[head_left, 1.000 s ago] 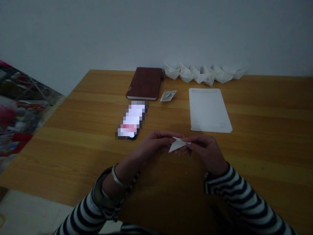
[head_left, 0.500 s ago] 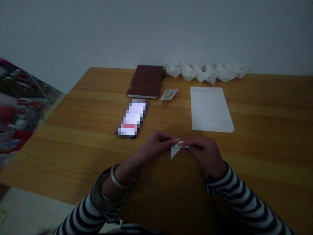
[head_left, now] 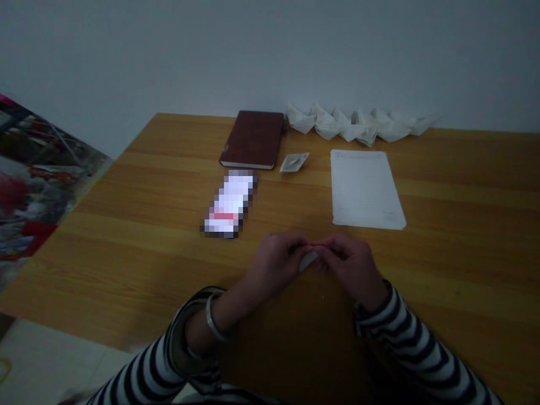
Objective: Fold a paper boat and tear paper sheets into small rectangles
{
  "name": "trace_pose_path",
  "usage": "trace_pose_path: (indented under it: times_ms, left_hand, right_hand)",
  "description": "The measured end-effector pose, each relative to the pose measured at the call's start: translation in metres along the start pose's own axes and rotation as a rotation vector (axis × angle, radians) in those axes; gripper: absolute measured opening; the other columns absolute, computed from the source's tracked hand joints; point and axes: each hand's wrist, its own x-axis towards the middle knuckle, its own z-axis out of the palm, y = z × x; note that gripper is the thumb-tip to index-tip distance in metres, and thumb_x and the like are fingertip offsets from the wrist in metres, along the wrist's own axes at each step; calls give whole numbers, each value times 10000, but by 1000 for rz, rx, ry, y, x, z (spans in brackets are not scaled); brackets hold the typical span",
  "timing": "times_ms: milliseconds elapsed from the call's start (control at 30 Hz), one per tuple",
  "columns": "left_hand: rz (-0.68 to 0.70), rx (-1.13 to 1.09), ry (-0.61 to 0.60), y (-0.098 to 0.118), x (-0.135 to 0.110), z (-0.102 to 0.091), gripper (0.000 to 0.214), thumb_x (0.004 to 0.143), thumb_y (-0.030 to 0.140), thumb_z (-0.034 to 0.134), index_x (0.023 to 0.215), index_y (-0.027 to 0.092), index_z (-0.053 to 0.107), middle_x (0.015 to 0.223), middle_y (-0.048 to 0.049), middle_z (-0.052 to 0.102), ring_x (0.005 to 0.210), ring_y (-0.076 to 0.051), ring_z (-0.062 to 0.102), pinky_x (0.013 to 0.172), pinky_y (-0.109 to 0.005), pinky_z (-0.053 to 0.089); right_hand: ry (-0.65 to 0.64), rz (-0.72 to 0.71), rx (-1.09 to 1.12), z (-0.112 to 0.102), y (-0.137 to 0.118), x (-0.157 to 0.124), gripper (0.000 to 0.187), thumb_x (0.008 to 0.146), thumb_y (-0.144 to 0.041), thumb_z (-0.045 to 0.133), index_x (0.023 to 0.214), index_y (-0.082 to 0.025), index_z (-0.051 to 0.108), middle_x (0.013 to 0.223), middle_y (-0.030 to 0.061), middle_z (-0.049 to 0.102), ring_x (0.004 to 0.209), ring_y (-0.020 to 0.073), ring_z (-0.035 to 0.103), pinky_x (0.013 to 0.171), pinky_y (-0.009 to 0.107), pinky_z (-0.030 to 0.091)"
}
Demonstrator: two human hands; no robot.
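A small folded piece of white paper (head_left: 308, 260) is pinched between my two hands, above the near part of the table. My left hand (head_left: 276, 261) grips its left side with thumb and fingers. From the other side my right hand (head_left: 351, 263) pinches it, the fingertips of both hands meeting at the top. Most of the paper is hidden behind the fingers; only a pale lower part shows. Beyond my hands lies a stack of lined paper (head_left: 366, 190), and a small folded paper piece (head_left: 294, 162) rests by the notebook.
A phone (head_left: 231, 202) with a lit, blurred screen lies left of my hands. Behind it is a brown notebook (head_left: 254, 138). Several folded paper boats (head_left: 358, 125) stand in a row along the wall. The wooden table (head_left: 126, 225) ends at the left, with clutter (head_left: 29, 191) beyond.
My left hand has turned and its fingertips have come together with the right's at the top of the paper. Less of the folded paper shows now. The view has shifted slightly.
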Motion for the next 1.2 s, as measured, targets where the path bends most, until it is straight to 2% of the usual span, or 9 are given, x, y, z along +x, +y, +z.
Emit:
trace_pose_path:
  times_ms: [133,333,433,700,800,867,933,1067,1200]
  left_hand:
    - [-46,-194,-56,-3,3,-1,195,880,259,596,791,141,723,732,-43,719,648,-132,610,602,-230,445]
    - [-310,-860,-360,-3,8,-1,530,951,574,390,941,114,652,792,-96,704,698,-159,679,670,-268,516]
    - [-353,-977,-397,-2,7,2,501,911,584,485,885,113,655,792,-89,700,669,-137,671,648,-240,500]
    - [-270,-783,-274,-3,8,-1,295,854,392,654,805,102,682,633,-5,621,531,-75,541,558,-197,436]
    - [-224,-647,-88,-2,7,2,264,857,338,648,977,107,689,720,-21,663,566,-97,563,557,-210,459]
    - [-168,-557,-17,-2,5,3,310,866,313,634,1117,131,658,838,-44,699,621,-115,600,586,-227,489]
    - [-105,-431,-14,0,3,3,279,885,313,609,1101,147,672,845,-47,711,653,-129,618,617,-239,501]
    - [-30,-216,50,2,1,0,197,894,322,605,907,166,724,753,-30,715,659,-134,621,642,-237,489]
    - [-52,-424,-25,3,5,-4,238,888,354,610,921,160,744,860,-55,747,758,-149,652,705,-250,509]
  right_hand:
    - [39,-38,85,2,-3,0,159,905,-297,578,947,-177,672,587,-24,633,485,92,575,478,206,476]
    - [292,-145,120,-1,-6,3,138,924,-268,547,1012,-215,639,658,-20,670,543,107,591,522,226,491]
    - [287,-190,3,-1,-5,2,145,912,-246,558,948,-220,696,691,-5,683,585,123,613,577,257,522]
    - [180,-240,-19,0,-8,0,143,902,-254,575,879,-238,715,740,-5,681,670,130,626,629,251,524]
    - [139,-182,135,3,-8,2,149,879,-340,615,980,-240,661,834,6,691,732,141,647,656,258,542]
    - [161,-107,225,4,-7,2,282,820,-350,688,1067,-247,600,785,-14,674,674,134,637,606,246,537]
    - [197,-34,238,3,-6,3,380,772,-330,737,1103,-242,571,716,-33,649,598,123,611,537,228,510]
    - [263,26,170,-2,-2,4,333,788,-329,712,1089,-220,620,686,-19,657,528,116,576,442,214,447]
    - [299,-34,44,-4,2,4,153,786,-283,704,926,-229,731,729,8,709,550,121,595,462,225,474]
